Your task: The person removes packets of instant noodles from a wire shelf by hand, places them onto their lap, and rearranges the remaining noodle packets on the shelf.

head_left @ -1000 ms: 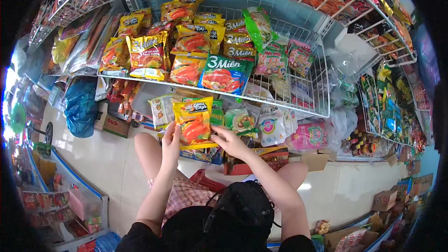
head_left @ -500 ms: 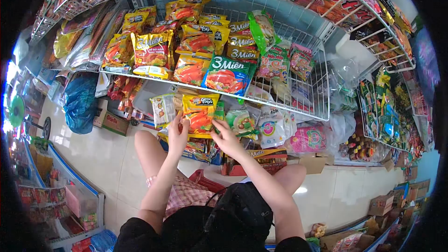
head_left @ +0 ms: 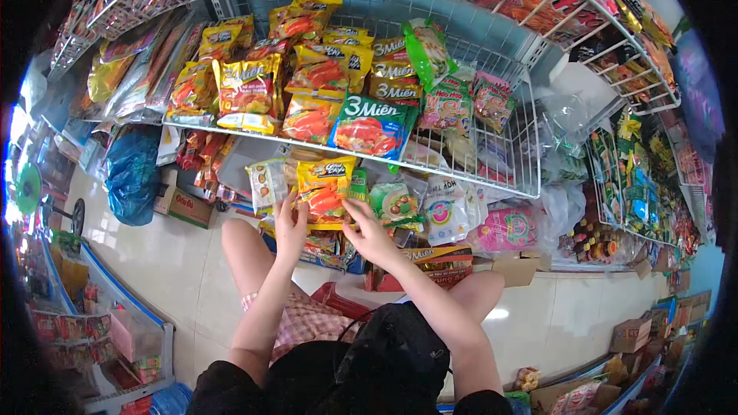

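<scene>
A yellow instant noodle packet (head_left: 326,190) with a red picture is held below the shelf's front rim, facing up at me. At its lower left side, my left hand (head_left: 290,227) grips the edge. My right hand (head_left: 369,237) holds the lower right side, thumb and fingers at the edge. Behind the packet lie a whitish packet (head_left: 267,184) on the left and a green and clear packet (head_left: 395,203) on the right. Just above, a green-blue noodle packet (head_left: 370,129) leans at the front of the wire shelf (head_left: 477,177) among yellow noodle packets (head_left: 249,91).
A red and brown noodle carton (head_left: 430,265) lies by my right knee. Pink-labelled bags (head_left: 503,229) and an open cardboard box (head_left: 516,267) are further right. A blue plastic bag (head_left: 132,177) hangs at the left above a small carton (head_left: 184,204). Another wire rack (head_left: 615,46) overhangs the upper right.
Both hands and the yellow noodle packet have shifted very slightly left in view. The right hand's fingers sit a little higher on the packet's edge. The shelf contents have not been rearranged.
</scene>
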Motion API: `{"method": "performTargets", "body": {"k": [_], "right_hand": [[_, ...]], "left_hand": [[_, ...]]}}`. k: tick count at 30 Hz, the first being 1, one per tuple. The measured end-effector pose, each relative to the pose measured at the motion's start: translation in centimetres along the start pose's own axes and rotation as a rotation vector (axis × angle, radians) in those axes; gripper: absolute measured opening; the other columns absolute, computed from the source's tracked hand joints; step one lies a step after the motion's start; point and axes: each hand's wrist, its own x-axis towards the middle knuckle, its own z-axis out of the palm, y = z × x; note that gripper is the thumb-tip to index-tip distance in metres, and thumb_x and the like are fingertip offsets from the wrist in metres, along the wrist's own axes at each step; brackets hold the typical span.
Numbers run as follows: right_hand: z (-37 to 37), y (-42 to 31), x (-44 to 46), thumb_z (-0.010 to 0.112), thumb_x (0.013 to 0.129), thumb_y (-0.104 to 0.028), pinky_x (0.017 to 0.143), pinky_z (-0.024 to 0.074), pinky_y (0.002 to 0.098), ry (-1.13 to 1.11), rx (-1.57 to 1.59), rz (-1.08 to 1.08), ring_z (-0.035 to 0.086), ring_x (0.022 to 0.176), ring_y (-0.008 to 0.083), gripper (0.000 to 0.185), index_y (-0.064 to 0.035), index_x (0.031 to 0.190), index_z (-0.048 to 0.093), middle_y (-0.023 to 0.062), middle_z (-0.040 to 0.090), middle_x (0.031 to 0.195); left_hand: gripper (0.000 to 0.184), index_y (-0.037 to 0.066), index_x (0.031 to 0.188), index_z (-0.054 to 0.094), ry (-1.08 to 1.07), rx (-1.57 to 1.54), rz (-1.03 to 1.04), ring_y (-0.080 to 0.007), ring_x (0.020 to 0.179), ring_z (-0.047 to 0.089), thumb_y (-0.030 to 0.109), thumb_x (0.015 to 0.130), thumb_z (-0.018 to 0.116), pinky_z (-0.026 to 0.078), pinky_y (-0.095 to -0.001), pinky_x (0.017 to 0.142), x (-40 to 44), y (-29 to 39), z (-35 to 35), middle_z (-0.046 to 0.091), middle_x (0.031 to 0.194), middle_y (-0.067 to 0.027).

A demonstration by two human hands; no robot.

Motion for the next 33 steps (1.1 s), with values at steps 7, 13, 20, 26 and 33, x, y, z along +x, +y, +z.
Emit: {"method": "performTargets", "body": {"k": [7,13,20,26,33], "right_hand": [[-6.8,-4.6,0.4,0.049,0.085,-0.001,0.062,0.0472,0.0209,0.242,-0.043,-0.180,0.056,0.081,0.0105,0.040,-0.0069,0.124,0.047,0.0077,0.043,0.123],[-16.4,-1.4,3.6,0.046,0.082,0.003,0.072,0.0455,0.0238,0.704,-0.116,-0.178,0.058,0.080,0.0120,0.029,-0.0052,0.109,0.056,0.0060,0.056,0.105],[-23.4,6.1,10.4,0.053,0.081,-0.017,0.084,0.0409,0.0439,0.790,-0.429,0.007,0.051,0.097,0.0411,0.037,0.0027,0.112,0.050,0.0255,0.052,0.110],[-22.4,8.2,10.2,0.053,0.079,-0.036,0.101,0.0304,0.0447,0.567,-0.722,0.370,0.034,0.122,0.0417,0.074,-0.0020,0.136,0.021,0.0245,0.036,0.132],[-22.8,10.6,11.1,0.060,0.075,-0.040,0.090,0.0401,0.0376,0.570,-0.416,0.395,0.052,0.108,0.0341,0.080,-0.0013,0.135,0.023,0.0256,0.052,0.116]], "left_hand": [[0.032,0.003,0.112,0.051,0.253,0.024,0.268,-0.0289,0.104,0.041,-0.002,0.080,0.053,0.035,-0.0352,0.090,0.6,3.1,-0.4,0.040,0.107,-0.0147],[0.034,0.002,0.111,0.051,0.048,-0.120,0.628,-0.0305,0.101,0.045,-0.002,0.077,0.053,0.035,-0.0381,0.090,2.2,13.3,2.8,0.047,0.105,-0.0158],[0.044,-0.004,0.118,0.041,-0.228,-0.314,0.465,-0.0390,0.100,0.049,0.009,0.078,0.053,0.042,-0.0408,0.087,8.0,19.1,18.7,0.049,0.109,-0.0249],[0.047,-0.004,0.120,0.038,-0.164,0.001,0.389,-0.0473,0.096,0.050,0.014,0.079,0.051,0.044,-0.0491,0.082,12.0,15.0,24.2,0.049,0.108,-0.0326],[0.060,0.000,0.125,0.031,-0.297,0.055,0.296,-0.0434,0.089,0.056,0.021,0.075,0.057,0.046,-0.0455,0.079,12.3,13.4,25.8,0.057,0.093,-0.0304]]}}
